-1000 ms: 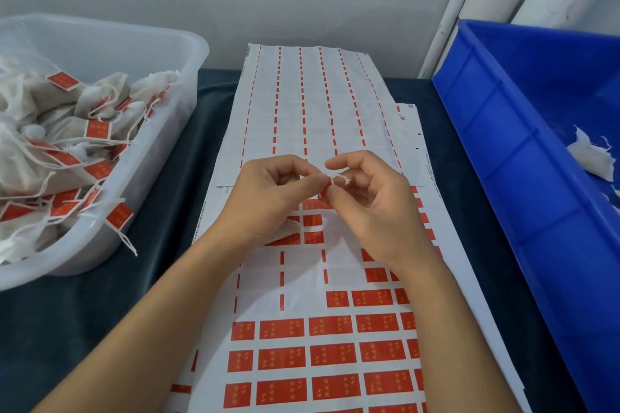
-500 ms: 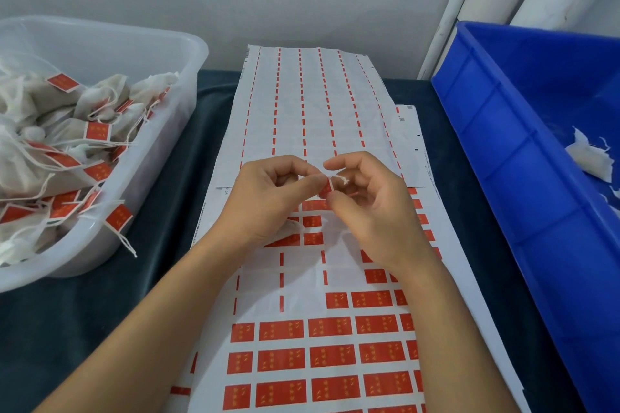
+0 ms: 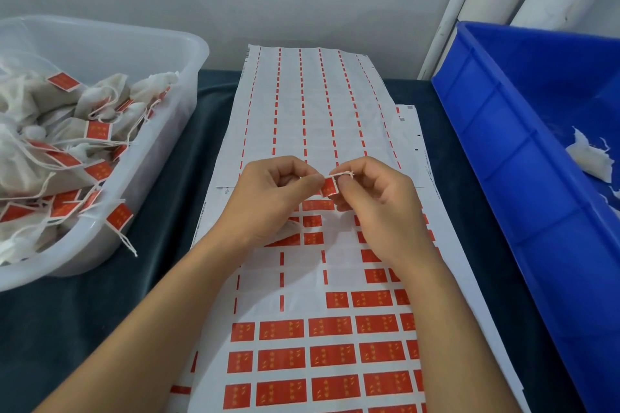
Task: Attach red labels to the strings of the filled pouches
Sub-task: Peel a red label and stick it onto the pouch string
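Pinching red label on string: left hand, right hand.

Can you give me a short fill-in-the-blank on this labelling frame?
1. Both hands, left and right, pinch a small ____ label on a white string.
2. The labelled pouches lie in the ____ tub on the left.
3. The bin on the right is ____.
4. The label sheet lies ____ the hands.

Missing words: red; clear; blue; under
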`<state>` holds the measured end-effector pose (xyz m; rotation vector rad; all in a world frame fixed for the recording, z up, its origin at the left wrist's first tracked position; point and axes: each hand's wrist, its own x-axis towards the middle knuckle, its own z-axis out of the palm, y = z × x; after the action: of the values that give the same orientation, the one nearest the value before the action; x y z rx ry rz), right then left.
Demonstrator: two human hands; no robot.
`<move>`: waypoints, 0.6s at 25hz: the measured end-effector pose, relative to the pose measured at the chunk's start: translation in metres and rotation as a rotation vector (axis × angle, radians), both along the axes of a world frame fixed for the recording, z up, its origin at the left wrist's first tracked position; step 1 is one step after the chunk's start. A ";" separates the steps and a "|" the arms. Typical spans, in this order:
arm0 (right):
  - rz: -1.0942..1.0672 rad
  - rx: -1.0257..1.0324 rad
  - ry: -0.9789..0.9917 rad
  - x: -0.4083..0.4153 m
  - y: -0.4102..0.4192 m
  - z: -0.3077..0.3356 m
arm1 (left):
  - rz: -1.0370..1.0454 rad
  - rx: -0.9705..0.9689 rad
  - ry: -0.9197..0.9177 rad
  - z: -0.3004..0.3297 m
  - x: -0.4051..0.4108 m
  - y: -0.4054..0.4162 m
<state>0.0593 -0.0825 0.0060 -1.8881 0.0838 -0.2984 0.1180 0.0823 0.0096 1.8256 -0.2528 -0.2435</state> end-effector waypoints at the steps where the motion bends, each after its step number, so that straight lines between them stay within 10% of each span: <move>1: 0.006 0.043 0.004 0.000 0.000 0.001 | 0.005 0.004 0.010 0.001 0.000 0.000; 15: -0.028 -0.096 0.013 0.001 0.001 -0.001 | -0.035 -0.020 0.024 0.004 -0.002 0.000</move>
<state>0.0607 -0.0815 0.0053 -1.9859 0.1060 -0.3137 0.1162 0.0826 0.0131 1.7981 -0.2699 -0.2865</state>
